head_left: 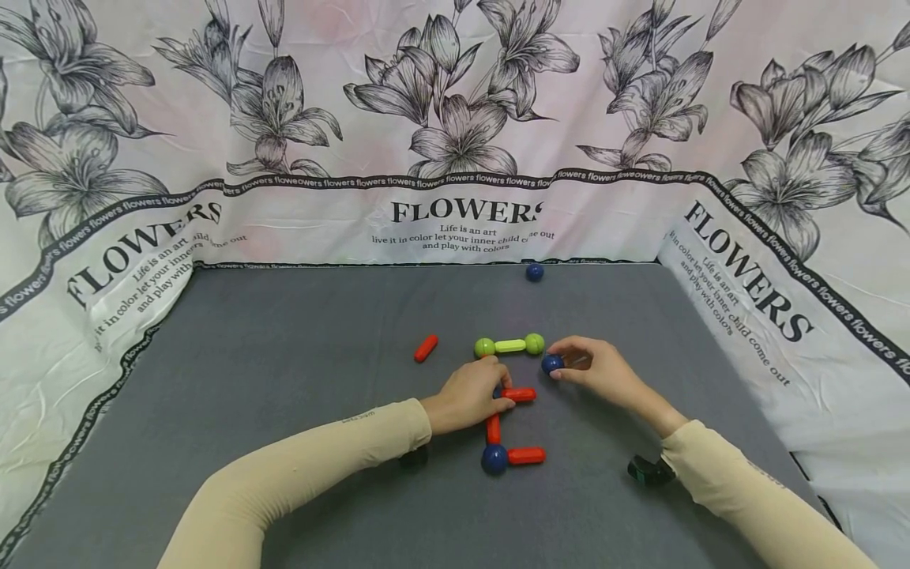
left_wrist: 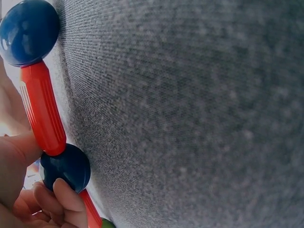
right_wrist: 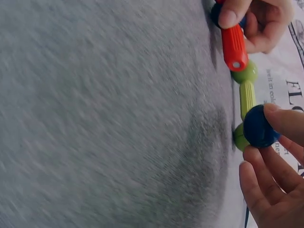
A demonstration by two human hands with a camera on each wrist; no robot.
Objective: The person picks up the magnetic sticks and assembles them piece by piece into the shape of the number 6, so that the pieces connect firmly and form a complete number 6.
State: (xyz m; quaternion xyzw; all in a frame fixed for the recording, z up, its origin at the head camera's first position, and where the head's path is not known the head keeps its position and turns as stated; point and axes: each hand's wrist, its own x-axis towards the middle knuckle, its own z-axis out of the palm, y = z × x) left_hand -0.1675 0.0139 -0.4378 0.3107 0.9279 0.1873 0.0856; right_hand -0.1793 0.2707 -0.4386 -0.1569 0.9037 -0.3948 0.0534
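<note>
My left hand (head_left: pixel 469 395) grips the middle blue ball (left_wrist: pixel 66 166) of a structure of balls and ribbed rods, partly covering it. One red rod (head_left: pixel 519 394) juts right from that ball. Another red rod (left_wrist: pixel 43 109) joins it to a nearer blue ball (head_left: pixel 494 459), which carries its own red rod (head_left: pixel 526 455) pointing right. At the far end lies a green rod (head_left: pixel 509 346) between two green balls (head_left: pixel 484 348). My right hand (head_left: pixel 600 371) pinches a loose blue ball (right_wrist: pixel 260 126) between thumb and fingers, just right of the structure and apart from the red rods.
A single red rod (head_left: pixel 426 348) lies left of the structure. Farther back, another blue ball (head_left: pixel 535 272) sits near the far edge of the grey tabletop (head_left: pixel 298 332). A flower-printed cloth (head_left: pixel 306 221) stands behind and along both sides.
</note>
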